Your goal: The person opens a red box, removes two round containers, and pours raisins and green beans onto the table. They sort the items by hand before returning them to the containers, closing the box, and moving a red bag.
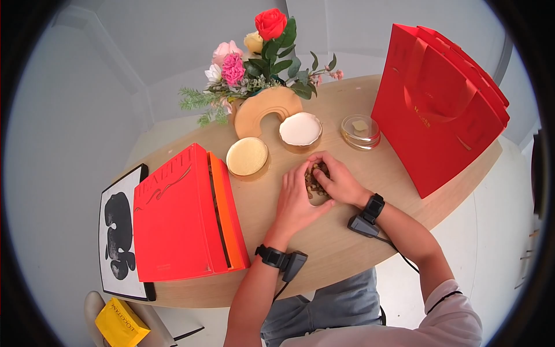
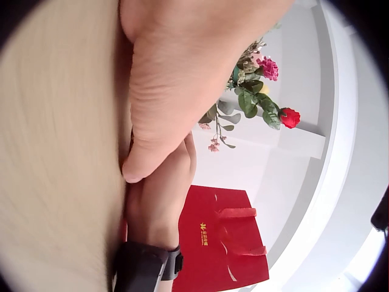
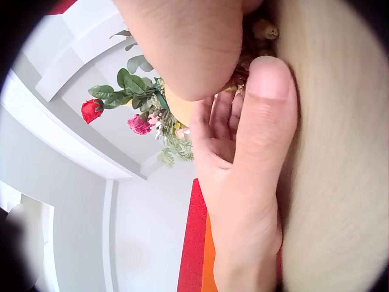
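Note:
Small brown pieces [image 1: 313, 186] lie in a loose heap on the wooden table, ringed by both hands. The left hand [image 1: 293, 201] curves along the heap's left side, thumb spread toward the right palm. From the right, the right hand [image 1: 342, 183] bends over the heap, its thumb touching the pieces and its fingertips meeting the left ones. In the left wrist view the left hand [image 2: 176, 79] hides the heap, with the right hand [image 2: 159, 198] beyond. The right wrist view has a few brown pieces [image 3: 265, 29] between the right hand [image 3: 188, 48] and the left thumb.
Behind the hands stand a round gold-topped container [image 1: 247, 157], a white-topped bowl [image 1: 300, 129] and a clear glass dish [image 1: 360, 133]. Flowers [image 1: 234, 69] rise behind a tan arch [image 1: 254, 110]. A red box [image 1: 173, 220] is left, a red bag [image 1: 433, 110] right.

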A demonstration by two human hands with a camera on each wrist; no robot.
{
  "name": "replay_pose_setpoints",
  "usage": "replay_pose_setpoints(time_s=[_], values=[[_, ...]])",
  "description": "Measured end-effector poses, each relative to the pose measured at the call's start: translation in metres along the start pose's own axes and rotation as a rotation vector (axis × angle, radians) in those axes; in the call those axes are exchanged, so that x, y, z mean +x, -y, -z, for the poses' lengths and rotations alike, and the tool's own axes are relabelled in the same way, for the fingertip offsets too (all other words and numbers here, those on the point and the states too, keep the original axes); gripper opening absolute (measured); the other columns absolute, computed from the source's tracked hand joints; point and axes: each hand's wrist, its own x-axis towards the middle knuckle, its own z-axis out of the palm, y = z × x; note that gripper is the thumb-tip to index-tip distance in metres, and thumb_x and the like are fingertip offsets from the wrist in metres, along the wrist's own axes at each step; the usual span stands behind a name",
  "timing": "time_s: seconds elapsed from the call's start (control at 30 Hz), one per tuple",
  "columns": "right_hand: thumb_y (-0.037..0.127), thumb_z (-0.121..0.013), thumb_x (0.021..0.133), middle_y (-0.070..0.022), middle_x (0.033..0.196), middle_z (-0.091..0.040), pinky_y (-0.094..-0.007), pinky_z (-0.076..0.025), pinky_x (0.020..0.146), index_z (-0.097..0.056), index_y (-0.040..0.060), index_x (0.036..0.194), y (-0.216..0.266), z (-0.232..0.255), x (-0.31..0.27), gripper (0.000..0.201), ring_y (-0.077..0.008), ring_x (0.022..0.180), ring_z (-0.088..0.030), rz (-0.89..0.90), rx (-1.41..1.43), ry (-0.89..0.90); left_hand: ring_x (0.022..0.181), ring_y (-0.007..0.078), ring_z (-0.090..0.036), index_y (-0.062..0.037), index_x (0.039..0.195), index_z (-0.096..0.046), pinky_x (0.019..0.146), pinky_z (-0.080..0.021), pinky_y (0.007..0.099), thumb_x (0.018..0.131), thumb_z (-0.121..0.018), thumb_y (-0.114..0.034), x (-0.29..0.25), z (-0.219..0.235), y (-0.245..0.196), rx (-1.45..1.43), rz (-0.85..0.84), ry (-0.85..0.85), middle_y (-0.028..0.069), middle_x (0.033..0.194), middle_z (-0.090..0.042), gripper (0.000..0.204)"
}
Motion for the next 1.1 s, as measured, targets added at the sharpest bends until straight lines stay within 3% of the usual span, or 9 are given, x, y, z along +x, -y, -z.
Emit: replay_pose_setpoints(time_s=[0.13,0.23,0.3,0.33,0.4,0.5,0.73,1.1], values=[[-0.001,-0.055,0.1,-0.0145,0.114,-0.068,-0.0366,-0.055,0.095,-0.052,-0.001,0.134,-0.005,0.0,0.001,0.034,-0.0251,0.106,-0.068,0.033,-0.002,-0.011,0.135,0.0406,-0.045,-0.0014,0.153,-0.035,0.115,-0.04,0.049,0.07,-0.095,-0.032,0.002,0.0,-0.002,0.003,-0.03,0.001,0.0211,0.145,-0.05,0.107],[-0.003,-0.055,0.098,-0.0135,0.124,-0.065,-0.0358,-0.052,0.103,-0.051,-0.0007,0.135,-0.005,0.002,0.003,0.037,-0.024,0.117,-0.064,-0.04,0.121,0.009,0.135,0.0408,-0.044,0.0,0.152,-0.037,0.115,-0.04,0.049,0.07,-0.095,-0.036,0.003,-0.001,-0.002,0.013,-0.037,-0.003,0.0214,0.145,-0.049,0.107],[0.0,-0.052,0.098,-0.0141,0.134,-0.059,-0.0369,-0.044,0.114,-0.049,-0.0003,0.136,-0.012,0.001,0.007,0.038,-0.0243,0.129,-0.056,-0.137,0.472,-0.059,0.135,0.0408,-0.044,0.0021,0.151,-0.04,0.116,-0.039,0.0489,0.071,-0.093,-0.04,0.004,-0.002,-0.005,0.075,0.008,0.058,0.0212,0.147,-0.048,0.105],[0.0,-0.052,0.098,-0.0141,0.134,-0.059,-0.0369,-0.044,0.114,-0.049,-0.0003,0.136,-0.015,0.001,0.009,0.038,-0.0243,0.129,-0.056,-0.138,0.471,-0.06,0.135,0.0408,-0.044,0.0021,0.151,-0.04,0.116,-0.039,0.0489,0.071,-0.093,-0.04,0.004,-0.003,-0.006,0.074,0.008,0.058,0.0212,0.147,-0.048,0.105],[0.006,-0.05,0.099,-0.0152,0.139,-0.054,-0.0386,-0.036,0.121,-0.047,0.0009,0.137,-0.016,-0.001,0.014,0.039,-0.0254,0.137,-0.05,-0.204,0.735,-0.101,0.136,0.0407,-0.042,0.0039,0.149,-0.043,0.117,-0.038,0.0488,0.071,-0.092,-0.044,0.004,-0.005,-0.008,0.074,0.015,0.066,0.0206,0.147,-0.048,0.104],[0.011,-0.05,0.098,-0.0155,0.138,-0.054,-0.0401,-0.035,0.122,-0.047,0.0021,0.136,-0.01,-0.003,0.013,0.039,-0.0259,0.137,-0.049,-0.253,0.919,-0.094,0.14,0.0407,-0.038,0.0039,0.149,-0.043,0.119,-0.037,0.0493,0.07,-0.093,-0.043,0.004,-0.009,-0.006,0.103,0.003,0.061,0.0194,0.147,-0.046,0.104],[0.012,-0.05,0.099,-0.0144,0.136,-0.055,-0.0399,-0.038,0.119,-0.047,0.0021,0.135,-0.007,-0.008,0.012,0.037,-0.0258,0.133,-0.052,-0.294,0.927,-0.127,0.145,0.0438,-0.034,0.0039,0.145,-0.046,0.121,-0.035,0.0521,0.071,-0.091,-0.041,0.005,-0.008,-0.01,0.129,-0.04,0.012,0.0228,0.15,-0.04,0.098],[0.013,-0.046,0.104,-0.0125,0.125,-0.058,-0.0398,-0.044,0.116,-0.054,0.0006,0.126,-0.014,0.003,0.01,0.026,-0.0234,0.126,-0.059,-0.192,0.624,-0.323,0.149,0.0455,-0.033,0.0037,0.144,-0.049,0.123,-0.033,0.0534,0.068,-0.091,-0.048,0.005,-0.007,-0.012,0.274,-0.011,0.013,0.0278,0.152,-0.042,0.101]])
